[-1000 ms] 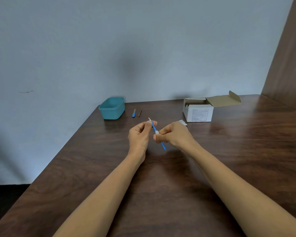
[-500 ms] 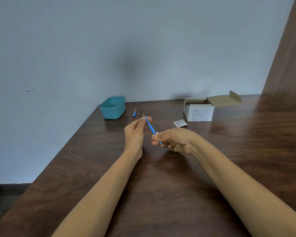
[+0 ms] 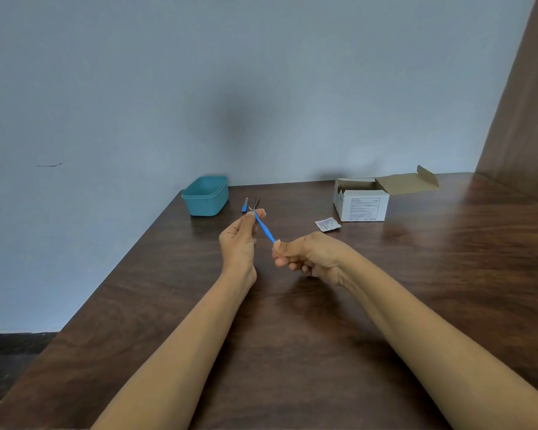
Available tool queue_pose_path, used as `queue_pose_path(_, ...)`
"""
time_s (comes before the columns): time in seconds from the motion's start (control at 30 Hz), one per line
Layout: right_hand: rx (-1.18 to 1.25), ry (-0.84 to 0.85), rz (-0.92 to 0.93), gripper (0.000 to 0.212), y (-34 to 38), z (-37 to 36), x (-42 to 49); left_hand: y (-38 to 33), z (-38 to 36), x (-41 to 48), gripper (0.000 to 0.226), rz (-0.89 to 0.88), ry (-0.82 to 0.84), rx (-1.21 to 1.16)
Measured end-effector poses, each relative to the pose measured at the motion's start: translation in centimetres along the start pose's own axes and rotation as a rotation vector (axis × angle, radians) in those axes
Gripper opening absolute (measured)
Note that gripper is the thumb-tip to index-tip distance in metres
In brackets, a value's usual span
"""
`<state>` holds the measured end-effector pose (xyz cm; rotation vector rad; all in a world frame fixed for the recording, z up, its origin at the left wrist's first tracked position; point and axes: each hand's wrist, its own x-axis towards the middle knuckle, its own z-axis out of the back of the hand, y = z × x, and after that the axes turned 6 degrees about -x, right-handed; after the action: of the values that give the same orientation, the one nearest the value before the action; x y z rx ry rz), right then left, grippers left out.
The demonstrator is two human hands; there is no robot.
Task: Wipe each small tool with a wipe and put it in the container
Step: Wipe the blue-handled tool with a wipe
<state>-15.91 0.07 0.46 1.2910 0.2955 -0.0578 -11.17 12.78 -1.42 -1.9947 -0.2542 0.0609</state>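
Note:
My left hand (image 3: pixel 240 240) pinches the far end of a thin blue-handled tool (image 3: pixel 264 227) above the table. My right hand (image 3: pixel 305 255) closes round the tool's near end, with a sliver of white wipe (image 3: pixel 278 241) showing at the fingertips. A teal container (image 3: pixel 206 196) stands at the table's far left corner. Beside it lie another blue-handled tool (image 3: pixel 245 205) and a pair of dark tweezers (image 3: pixel 256 201).
An open white cardboard box (image 3: pixel 361 201) with its flap back sits at the far right. A torn wipe sachet (image 3: pixel 327 224) lies in front of it. The brown wooden table (image 3: pixel 292 336) ends at a left edge, and a wooden panel (image 3: pixel 522 119) rises on the right.
My right hand has slid down the blue tool toward its near end and dropped lower. My left hand has shifted a little left, keeping its pinch on the far end.

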Motion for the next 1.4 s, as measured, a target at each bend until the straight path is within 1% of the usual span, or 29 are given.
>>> queue_pose_path(0.03, 0.032, 0.025, -0.012, 0.018, 0.0, 0.2, 0.1, -0.1, 0.0, 0.0, 0.02, 0.018, 0.002, -0.014)
queue_pose_path(0.1, 0.055, 0.026, -0.011, 0.014, 0.0, 0.3, 0.0, -0.1, -0.1, 0.0, 0.019, -0.005, -0.001, -0.017)
queue_pose_path(0.17, 0.009, -0.06, 0.057, 0.016, -0.3, 0.2, 0.1, -0.2, -0.1, -0.1, 0.018, -0.063, -0.003, 0.003)
queue_pose_path(0.23, -0.048, -0.154, 0.151, 0.024, -0.6, 0.1, 0.2, -0.1, 0.1, -0.2, 0.017, -0.11, -0.006, 0.02)
queue_pose_path(0.3, -0.047, -0.168, 0.187, 0.029, -0.8, 0.0, 0.4, -0.1, 0.3, -0.1, 0.016, -0.143, -0.034, 0.008)
queue_pose_path(0.43, -0.01, -0.096, 0.136, 0.014, -0.4, -0.1, 0.2, 0.0, 0.5, 0.5, 0.014, -0.163, -0.062, -0.008)
queue_pose_path(0.5, 0.045, -0.055, 0.074, 0.018, -0.5, 0.2, 0.4, 0.1, 0.5, 0.6, 0.015, -0.167, -0.058, 0.0)
queue_pose_path(0.57, 0.063, -0.053, 0.051, 0.017, -0.6, 0.4, 0.6, 0.2, 0.5, 0.7, 0.016, -0.179, -0.05, 0.008)
queue_pose_path(0.63, 0.042, -0.074, 0.074, 0.013, -0.7, 0.4, 0.5, 0.3, 0.4, 0.6, 0.017, -0.193, -0.036, 0.01)
queue_pose_path(0.77, -0.039, -0.145, 0.162, 0.016, -0.8, 0.0, 0.2, 0.5, 0.2, 0.2, 0.018, -0.221, 0.005, 0.043)
queue_pose_path(0.87, -0.074, -0.168, 0.198, 0.009, -1.0, -0.1, 0.5, 0.5, 0.1, 0.2, 0.016, -0.23, 0.04, 0.075)
queue_pose_path(1.1, -0.001, -0.164, 0.232, 0.023, -1.1, -0.1, 0.8, 0.3, 0.2, 0.3, 0.016, -0.207, 0.026, 0.076)
queue_pose_path(1.2, 0.034, -0.209, 0.205, 0.027, -1.1, -0.1, 0.8, 0.4, 0.3, 0.3, 0.018, -0.208, 0.012, 0.055)
queue_pose_path(1.3, 0.043, -0.252, 0.185, 0.032, -1.1, 0.2, 0.8, 0.6, 0.2, 0.1, 0.019, -0.203, 0.034, 0.057)
queue_pose_path(1.4, 0.026, -0.229, 0.198, 0.029, -1.1, 0.2, 0.7, 0.6, 0.0, 0.0, 0.02, -0.2, 0.047, 0.046)
